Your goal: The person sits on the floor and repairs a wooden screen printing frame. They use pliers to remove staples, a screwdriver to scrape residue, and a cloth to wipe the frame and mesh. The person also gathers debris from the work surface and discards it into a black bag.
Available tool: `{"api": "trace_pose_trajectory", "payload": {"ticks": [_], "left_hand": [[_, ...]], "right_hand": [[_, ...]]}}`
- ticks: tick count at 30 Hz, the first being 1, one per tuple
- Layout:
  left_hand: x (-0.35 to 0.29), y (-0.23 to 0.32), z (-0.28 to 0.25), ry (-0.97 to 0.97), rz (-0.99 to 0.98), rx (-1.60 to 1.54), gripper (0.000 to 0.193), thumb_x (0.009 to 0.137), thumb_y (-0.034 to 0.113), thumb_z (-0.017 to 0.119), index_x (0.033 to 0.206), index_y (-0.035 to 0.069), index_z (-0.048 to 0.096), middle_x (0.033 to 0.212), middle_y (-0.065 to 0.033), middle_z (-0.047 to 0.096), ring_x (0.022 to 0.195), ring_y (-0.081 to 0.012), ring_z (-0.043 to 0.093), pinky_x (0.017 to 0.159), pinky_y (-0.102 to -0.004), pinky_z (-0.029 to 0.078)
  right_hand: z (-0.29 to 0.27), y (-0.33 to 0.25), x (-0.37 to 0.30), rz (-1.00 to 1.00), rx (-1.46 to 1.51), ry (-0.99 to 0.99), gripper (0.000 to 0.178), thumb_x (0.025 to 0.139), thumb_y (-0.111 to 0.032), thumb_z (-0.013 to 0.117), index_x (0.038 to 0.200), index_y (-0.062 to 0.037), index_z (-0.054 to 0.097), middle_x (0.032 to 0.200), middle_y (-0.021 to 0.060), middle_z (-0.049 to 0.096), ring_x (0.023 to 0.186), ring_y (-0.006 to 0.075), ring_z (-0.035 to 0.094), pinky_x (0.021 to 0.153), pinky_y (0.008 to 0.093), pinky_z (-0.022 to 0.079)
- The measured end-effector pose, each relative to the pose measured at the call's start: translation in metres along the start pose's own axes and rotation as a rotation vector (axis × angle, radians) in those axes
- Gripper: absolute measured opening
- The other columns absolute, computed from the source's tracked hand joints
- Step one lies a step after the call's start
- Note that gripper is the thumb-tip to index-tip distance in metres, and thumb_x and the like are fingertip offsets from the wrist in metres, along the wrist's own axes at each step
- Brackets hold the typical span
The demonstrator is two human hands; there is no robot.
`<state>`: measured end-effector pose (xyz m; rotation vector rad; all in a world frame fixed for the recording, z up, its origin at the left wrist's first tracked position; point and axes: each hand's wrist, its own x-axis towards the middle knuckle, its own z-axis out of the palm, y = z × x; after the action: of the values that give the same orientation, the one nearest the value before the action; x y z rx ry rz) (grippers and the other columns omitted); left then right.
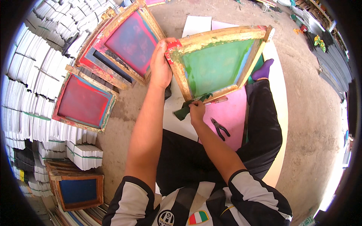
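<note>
A wooden screen-printing frame (222,60) with green mesh stands tilted in front of me, red tape on its upper left corner. My left hand (161,67) is wrapped round that corner and its left side bar. At the frame's lower left corner, my right hand (197,111) pinches a dark green strip (183,112), which looks like loose mesh or cloth and runs along the lower bar. Just beside the right hand, a screwdriver (218,100) with a red and clear handle lies below the frame. Pliers (220,129) with black handles rest on the pink sheet (233,124).
Between my legs lie pale boards under the pink sheet. Several more screen frames (85,98) lean at the left, with red or purple mesh. A blue-mesh frame (79,190) sits at lower left. Stacks of bundled white sheets (26,90) line the left; dark strips (332,56) lie far right.
</note>
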<state>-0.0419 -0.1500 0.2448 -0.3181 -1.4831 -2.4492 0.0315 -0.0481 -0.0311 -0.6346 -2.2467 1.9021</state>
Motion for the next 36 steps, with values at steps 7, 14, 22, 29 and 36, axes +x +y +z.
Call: {"api": "trace_pose_trajectory", "payload": {"ticks": [7,14,22,29,36], "left_hand": [[-0.001,-0.002,-0.009,0.022,-0.008,0.005,0.040,0.107,0.041,0.046,0.119,0.005,0.060,0.109,-0.0073,0.065,0.105,-0.0192,0.061,0.096,-0.0366,0.049],[-0.004,0.000,0.000,0.025,-0.003,0.008,0.040,0.106,0.037,0.046,0.120,0.002,0.061,0.106,-0.0075,0.066,0.100,-0.0157,0.062,0.093,-0.0314,0.050],[-0.006,0.002,-0.004,0.050,-0.004,-0.023,0.039,0.106,0.036,0.048,0.120,0.003,0.062,0.106,-0.0079,0.067,0.099,-0.0158,0.062,0.093,-0.0312,0.050],[-0.001,-0.001,0.001,0.024,-0.016,-0.023,0.040,0.106,0.038,0.048,0.120,0.002,0.062,0.107,-0.0080,0.067,0.099,-0.0162,0.063,0.092,-0.0314,0.051],[-0.003,0.004,-0.004,0.080,-0.008,0.082,0.042,0.106,0.039,0.047,0.120,0.003,0.063,0.107,-0.0074,0.067,0.100,-0.0155,0.063,0.093,-0.0299,0.051]], "right_hand": [[-0.008,-0.129,-0.031,-0.255,0.492,-0.174,0.019,0.074,-0.007,0.075,0.088,0.0028,0.066,0.083,0.0111,0.068,0.079,0.0218,0.063,0.074,0.0346,0.050],[-0.006,-0.026,-0.009,-0.161,0.073,0.033,0.009,0.080,0.000,0.070,0.089,0.0013,0.067,0.084,0.0055,0.066,0.081,0.0146,0.061,0.075,0.0299,0.048],[-0.018,-0.187,-0.035,-0.459,0.627,-0.179,0.012,0.085,0.003,0.069,0.097,0.0016,0.068,0.090,0.0062,0.069,0.087,0.0109,0.060,0.079,0.0250,0.047],[-0.010,-0.080,-0.010,-0.189,0.372,-0.142,0.012,0.080,0.004,0.069,0.092,0.0022,0.070,0.085,0.0060,0.069,0.081,0.0123,0.060,0.076,0.0277,0.049],[-0.022,-0.237,-0.026,-0.436,0.607,-0.179,0.014,0.080,0.004,0.069,0.094,0.0023,0.070,0.089,0.0093,0.072,0.084,0.0145,0.064,0.079,0.0289,0.050]]}}
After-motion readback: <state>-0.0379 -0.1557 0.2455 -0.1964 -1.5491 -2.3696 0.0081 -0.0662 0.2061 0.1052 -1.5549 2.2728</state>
